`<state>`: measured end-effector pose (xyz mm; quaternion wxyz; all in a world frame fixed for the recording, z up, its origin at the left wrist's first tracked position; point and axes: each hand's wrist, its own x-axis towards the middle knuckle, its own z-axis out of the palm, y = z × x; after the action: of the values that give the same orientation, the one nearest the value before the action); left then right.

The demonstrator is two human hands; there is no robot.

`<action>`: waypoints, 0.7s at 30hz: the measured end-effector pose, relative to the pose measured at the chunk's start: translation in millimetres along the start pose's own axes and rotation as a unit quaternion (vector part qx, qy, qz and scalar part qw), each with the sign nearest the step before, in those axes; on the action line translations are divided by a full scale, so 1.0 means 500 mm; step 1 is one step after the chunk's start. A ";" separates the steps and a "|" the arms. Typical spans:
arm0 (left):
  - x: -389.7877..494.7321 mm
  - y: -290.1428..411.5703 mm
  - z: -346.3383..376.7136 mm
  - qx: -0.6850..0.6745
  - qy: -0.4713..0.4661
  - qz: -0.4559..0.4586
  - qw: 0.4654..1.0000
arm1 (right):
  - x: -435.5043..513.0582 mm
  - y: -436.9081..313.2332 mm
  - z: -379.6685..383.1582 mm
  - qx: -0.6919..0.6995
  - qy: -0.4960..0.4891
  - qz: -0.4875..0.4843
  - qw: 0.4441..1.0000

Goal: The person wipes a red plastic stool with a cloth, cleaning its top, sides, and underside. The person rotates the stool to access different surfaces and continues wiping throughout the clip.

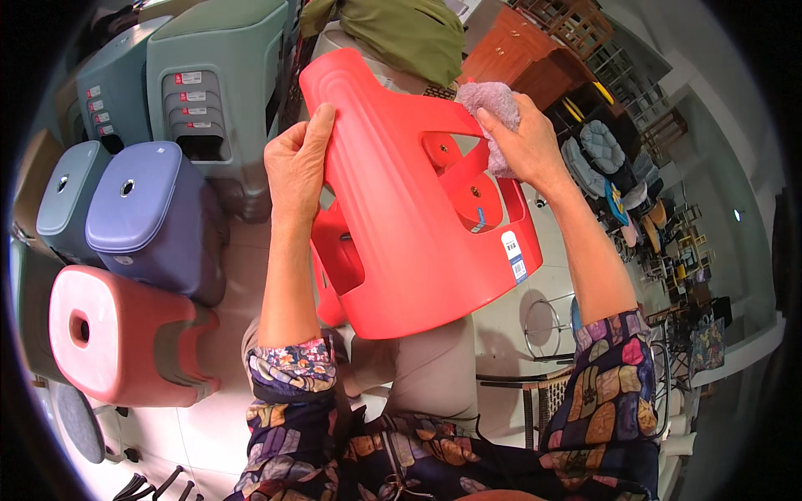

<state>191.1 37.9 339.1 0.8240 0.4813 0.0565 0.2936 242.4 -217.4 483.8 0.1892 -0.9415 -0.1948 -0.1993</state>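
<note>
A red plastic stool or small chair, tilted, is held up in front of my lap. My left hand grips its left edge near the narrow ribbed end, thumb on the outer face. On the other side my right hand clasps a fluffy pale purple cloth, pressed against the red frame beside an opening. A label with writing and a printed code is stuck near the wide lower edge. Through the cut-outs more red plastic parts show, one of them with a blue sticker.
Plastic stools crowd the left: a pink stool, a purple stool and stacked grey-green stools. An olive-green cloth lies ahead, beside a brown wooden cabinet. Cushioned chairs line the right. A woven-seat chair stands close by.
</note>
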 end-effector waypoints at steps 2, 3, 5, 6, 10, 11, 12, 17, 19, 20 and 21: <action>-0.002 -0.001 0.001 -0.014 -0.003 0.007 1.000 | 0.006 -0.008 0.004 -0.066 -0.009 -0.020 0.998; -0.001 -0.002 0.000 -0.023 -0.001 0.002 1.000 | 0.008 -0.021 0.009 -0.099 -0.015 -0.026 0.995; -0.005 -0.004 -0.003 0.012 0.008 0.010 1.000 | -0.002 -0.061 0.027 -0.117 0.038 -0.109 0.986; -0.006 -0.006 -0.004 0.022 0.013 0.016 1.000 | -0.008 -0.087 0.035 -0.134 0.052 -0.118 0.982; -0.007 -0.015 0.001 -0.016 0.002 0.038 0.999 | -0.051 -0.187 0.037 -0.033 0.042 -0.275 0.960; -0.008 -0.016 -0.002 -0.041 0.005 0.016 0.999 | -0.062 -0.207 0.040 -0.030 0.010 -0.270 0.962; -0.008 -0.019 0.003 -0.054 0.025 0.043 0.997 | -0.071 -0.220 0.042 -0.022 -0.009 -0.286 0.958; -0.003 -0.015 -0.025 0.013 -0.001 0.006 1.000 | -0.050 -0.197 0.029 -0.038 -0.039 -0.257 0.965; -0.003 -0.018 -0.028 -0.001 0.013 0.021 1.000 | -0.028 -0.153 0.014 -0.122 -0.031 -0.196 0.972; -0.003 -0.019 -0.027 -0.016 0.018 0.024 0.999 | -0.007 -0.126 -0.003 -0.123 -0.094 -0.117 0.981; -0.004 -0.020 -0.026 -0.029 0.025 0.026 0.999 | 0.013 -0.097 -0.023 -0.106 -0.150 -0.065 0.981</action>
<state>188.7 43.1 323.6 0.8279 0.4512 0.0562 0.3283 223.0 -179.3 510.1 0.0433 -0.9608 -0.2597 -0.0869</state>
